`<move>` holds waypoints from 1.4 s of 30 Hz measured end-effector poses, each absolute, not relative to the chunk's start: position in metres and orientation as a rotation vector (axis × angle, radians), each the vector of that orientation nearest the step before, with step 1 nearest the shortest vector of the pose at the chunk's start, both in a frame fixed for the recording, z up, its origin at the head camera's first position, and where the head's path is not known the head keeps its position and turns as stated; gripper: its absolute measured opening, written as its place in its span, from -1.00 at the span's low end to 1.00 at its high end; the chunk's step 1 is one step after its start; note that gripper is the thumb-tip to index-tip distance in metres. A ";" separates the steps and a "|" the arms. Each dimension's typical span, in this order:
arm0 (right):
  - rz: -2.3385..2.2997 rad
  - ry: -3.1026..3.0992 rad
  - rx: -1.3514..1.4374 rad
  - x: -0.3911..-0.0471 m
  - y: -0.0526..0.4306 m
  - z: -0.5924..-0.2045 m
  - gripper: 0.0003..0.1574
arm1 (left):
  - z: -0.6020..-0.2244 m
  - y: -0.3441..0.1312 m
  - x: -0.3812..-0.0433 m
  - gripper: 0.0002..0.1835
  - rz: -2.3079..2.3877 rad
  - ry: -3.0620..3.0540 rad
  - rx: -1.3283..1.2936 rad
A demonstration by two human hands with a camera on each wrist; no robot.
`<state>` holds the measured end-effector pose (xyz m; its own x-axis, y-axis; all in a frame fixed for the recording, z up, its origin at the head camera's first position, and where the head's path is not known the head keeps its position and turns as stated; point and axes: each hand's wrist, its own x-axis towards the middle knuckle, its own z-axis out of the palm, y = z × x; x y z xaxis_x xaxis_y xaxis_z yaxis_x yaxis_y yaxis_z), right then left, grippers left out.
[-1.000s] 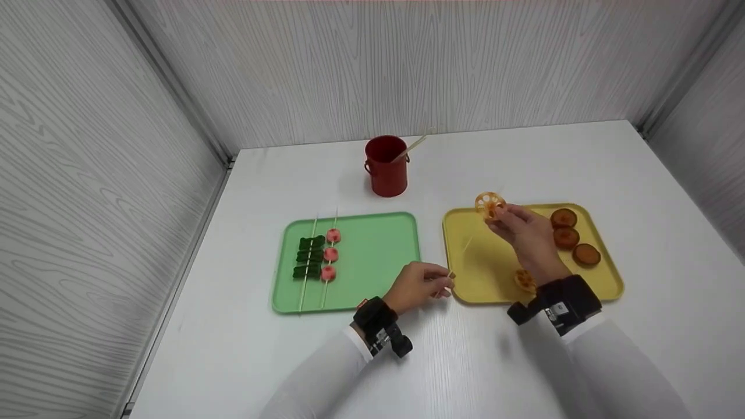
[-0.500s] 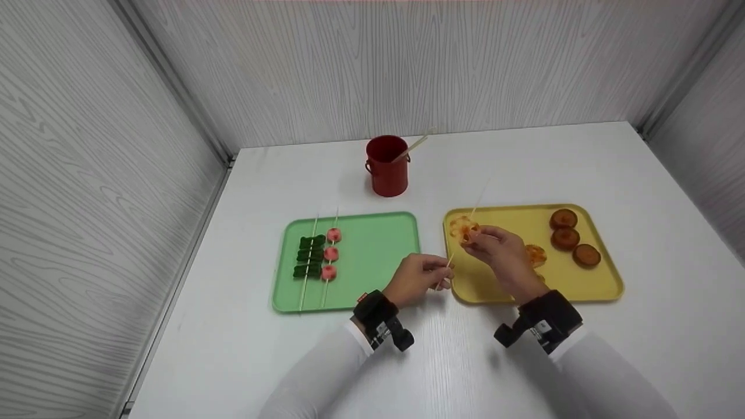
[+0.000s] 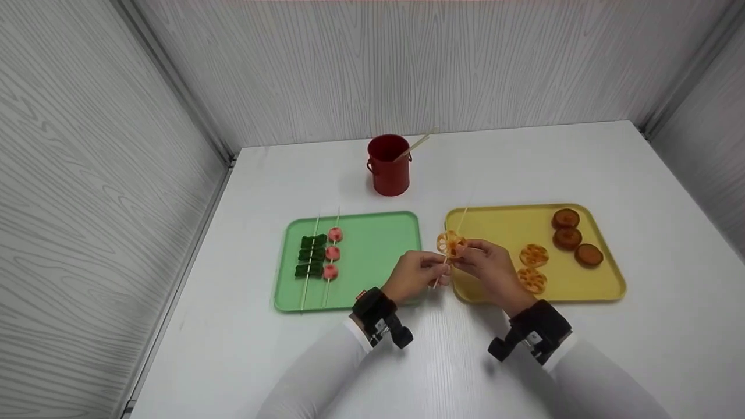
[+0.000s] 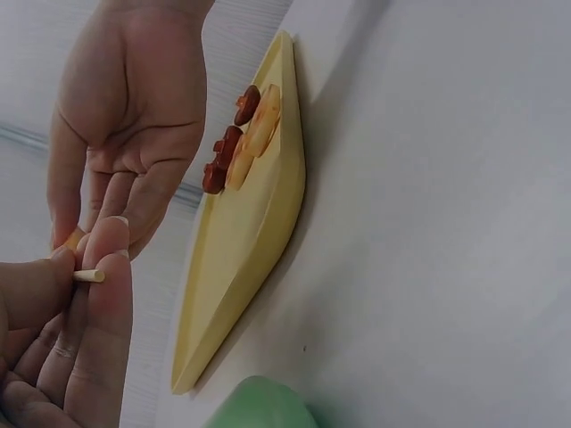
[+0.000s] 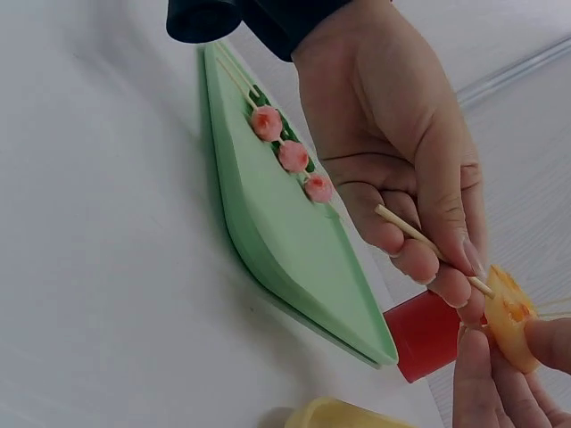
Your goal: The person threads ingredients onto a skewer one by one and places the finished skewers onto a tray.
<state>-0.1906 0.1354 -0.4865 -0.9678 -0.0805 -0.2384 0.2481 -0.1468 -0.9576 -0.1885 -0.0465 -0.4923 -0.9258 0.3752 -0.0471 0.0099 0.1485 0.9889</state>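
Observation:
My left hand point(image 3: 416, 274) pinches a thin wooden skewer point(image 5: 410, 230) near its lower end, between thumb and fingers. On that skewer sits a lotus root slice point(image 3: 449, 244), orange and full of holes, which my right hand point(image 3: 489, 270) pinches by its edge. The slice is right beside the left fingertips, and the skewer's long upper part runs out beyond it over the yellow tray point(image 3: 495, 220). Two more lotus root slices point(image 3: 533, 267) lie in that tray, near the right hand. In the left wrist view the skewer's blunt end point(image 4: 89, 275) shows between thumb and fingers.
Three round brown slices point(image 3: 567, 238) lie at the yellow tray's right side. The green tray point(image 3: 378, 244) at left bears a skewer of dark green pieces point(image 3: 311, 255) and one of pink pieces point(image 3: 332, 252). Behind stands a red bucket point(image 3: 391, 169) with thin skewers point(image 3: 418, 144) in it.
My right hand has slid the lotus root slice down the skewer, toward me and left, up to the left fingers. The left hand has barely moved and keeps its pinch.

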 end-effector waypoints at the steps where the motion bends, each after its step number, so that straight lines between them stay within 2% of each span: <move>1: -2.219 1.892 0.193 -0.190 0.135 -0.486 -0.64 | -0.492 -0.047 -0.188 -0.80 1.842 2.153 0.372; 15: -2.218 1.875 0.170 -0.191 0.138 -0.484 -0.59 | -0.496 -0.046 -0.189 -0.78 1.848 2.126 0.342; 21: -2.169 1.991 0.130 -0.193 0.145 -0.483 -0.44 | -0.495 -0.046 -0.188 -0.78 1.860 2.104 0.320; 26: -2.066 2.165 0.102 -0.198 0.159 -0.484 -0.39 | -0.495 -0.046 -0.187 -0.78 1.899 2.054 0.340; 33: -1.912 2.391 0.101 -0.206 0.185 -0.481 -0.36 | -0.475 -0.046 -0.175 -0.79 1.877 2.080 0.344; 42: -1.449 2.951 0.146 -0.215 0.223 -0.488 -0.41 | -0.500 -0.046 -0.185 -0.79 1.882 2.097 0.349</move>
<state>-0.2150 0.2227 -0.4883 -0.9850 0.1447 0.0945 0.0137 0.6105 -0.7919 -0.1849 -0.0465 -0.5000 -0.9252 0.3745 -0.0608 -0.0200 0.1119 0.9935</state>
